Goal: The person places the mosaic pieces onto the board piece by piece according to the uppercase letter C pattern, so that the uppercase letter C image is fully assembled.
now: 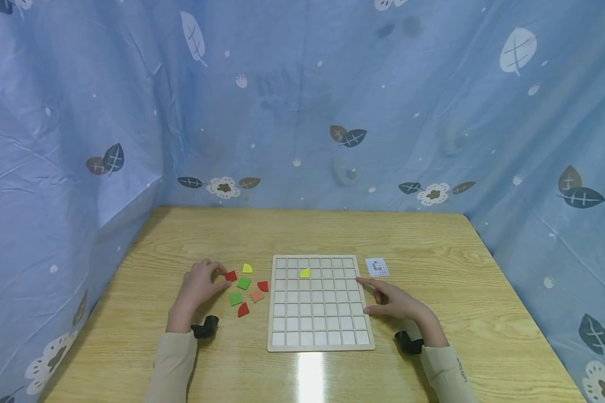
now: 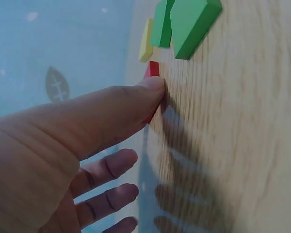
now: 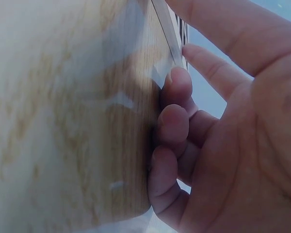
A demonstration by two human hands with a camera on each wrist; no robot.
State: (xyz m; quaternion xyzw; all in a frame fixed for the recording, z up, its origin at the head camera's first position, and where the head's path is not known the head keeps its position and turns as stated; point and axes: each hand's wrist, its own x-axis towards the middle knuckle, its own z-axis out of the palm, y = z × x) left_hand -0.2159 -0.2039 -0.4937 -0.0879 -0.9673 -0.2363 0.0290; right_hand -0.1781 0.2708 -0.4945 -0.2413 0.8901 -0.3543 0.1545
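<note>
Left of the board, my left hand [image 1: 200, 284] pinches a red tile [image 1: 231, 276] between thumb and index finger. In the left wrist view the thumb [image 2: 121, 104] covers much of that red tile [image 2: 153, 70], which is at the tabletop. A square wooden grid board [image 1: 320, 348] lies mid-table, a yellow quarter-round tile [image 1: 305, 273] in one upper cell. My right hand [image 1: 395, 300] touches the board's right edge with its extended index finger and thumb; its other fingers bend inward. In the right wrist view, the board's edge [image 3: 167, 29] runs beside the fingers.
Near the left hand lie a yellow quarter-round [image 1: 247, 268], green squares [image 1: 244, 283], an orange square [image 1: 257, 295] and red quarter-rounds [image 1: 243, 309]. A small pattern card [image 1: 377, 267] sits beyond the right hand. Blue patterned cloth [image 1: 302, 112] hangs around the wooden table [image 1: 222, 229].
</note>
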